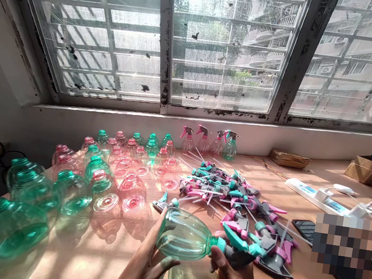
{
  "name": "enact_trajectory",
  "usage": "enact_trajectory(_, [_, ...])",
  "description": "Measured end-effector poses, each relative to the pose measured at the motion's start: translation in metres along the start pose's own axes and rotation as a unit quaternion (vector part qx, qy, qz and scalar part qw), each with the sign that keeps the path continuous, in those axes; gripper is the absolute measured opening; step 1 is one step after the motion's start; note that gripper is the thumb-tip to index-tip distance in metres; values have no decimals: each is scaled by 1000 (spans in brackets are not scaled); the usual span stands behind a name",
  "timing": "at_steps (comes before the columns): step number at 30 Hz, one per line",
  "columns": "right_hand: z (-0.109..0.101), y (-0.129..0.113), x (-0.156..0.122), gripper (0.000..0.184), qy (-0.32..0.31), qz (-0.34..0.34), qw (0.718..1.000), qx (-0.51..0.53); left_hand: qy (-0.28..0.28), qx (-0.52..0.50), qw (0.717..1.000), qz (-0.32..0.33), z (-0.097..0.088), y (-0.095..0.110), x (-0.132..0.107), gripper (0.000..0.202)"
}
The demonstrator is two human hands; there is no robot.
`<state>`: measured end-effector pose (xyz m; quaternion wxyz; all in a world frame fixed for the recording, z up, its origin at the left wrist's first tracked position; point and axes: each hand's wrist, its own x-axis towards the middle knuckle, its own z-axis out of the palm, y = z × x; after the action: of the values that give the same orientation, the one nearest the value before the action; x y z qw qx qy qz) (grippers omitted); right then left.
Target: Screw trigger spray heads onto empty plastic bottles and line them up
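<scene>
A clear green spray bottle [185, 235] lies sideways in the air above the table's front edge, its base to the left. My left hand [151, 255] is wrapped round the base end, thumb underneath. At the other end, my right hand [231, 270] grips the teal collar of the grey and teal trigger sprayer head [240, 245], which sits on the bottle's neck. Just behind the bottle, a loose grey and teal sprayer head [166, 202] rests on the table. To the right is a heap of pink, teal and grey sprayer heads [221, 186] with white tubes.
Several open green bottles [15, 230] and pink bottles [132, 192] stand on the left. By the wall are several bottles with sprayer heads [203, 142]. A white power strip [317, 196], a phone [303, 229] and a cardboard box [365, 168] occupy the right side.
</scene>
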<state>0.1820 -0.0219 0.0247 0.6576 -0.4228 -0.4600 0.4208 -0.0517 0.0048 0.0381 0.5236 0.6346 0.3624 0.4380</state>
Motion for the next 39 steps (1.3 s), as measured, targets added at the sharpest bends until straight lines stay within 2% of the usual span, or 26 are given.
enact_trajectory(4, [-1,3,-1,28,-19,0,999,-27,-3,-9,1000,-4,0,2,0,97])
enact_trajectory(8, [-1,2,-2,31,-28,-22,997,-62,-25,-36,999,-6,3,19,1,86])
enact_trajectory(11, [-1,2,-2,35,-23,-18,997,-67,-45,-41,998,-10,4,24,3,83])
enact_trajectory(14, [-2,7,0,28,-3,-10,999,-44,-26,-6,1000,-10,2,16,3,89])
enact_trajectory(18, [-2,10,0,29,7,-13,1000,-7,18,58,998,6,-1,0,1,90])
enact_trajectory(23, [0,4,-1,30,-7,-5,1000,-27,17,42,999,7,-1,-1,0,95])
enact_trajectory(26, [0,-2,-1,39,-33,16,998,-49,18,38,999,3,0,7,1,86])
enact_trajectory(30, [-3,-3,0,33,-39,25,996,-76,15,31,999,-7,0,12,4,83])
enact_trajectory(35, [-4,-5,2,43,-58,-4,994,-91,-1,-39,999,-19,2,5,4,89])
enact_trajectory(39, [1,-8,1,40,-37,-2,997,-64,13,-26,999,-29,0,-4,5,86])
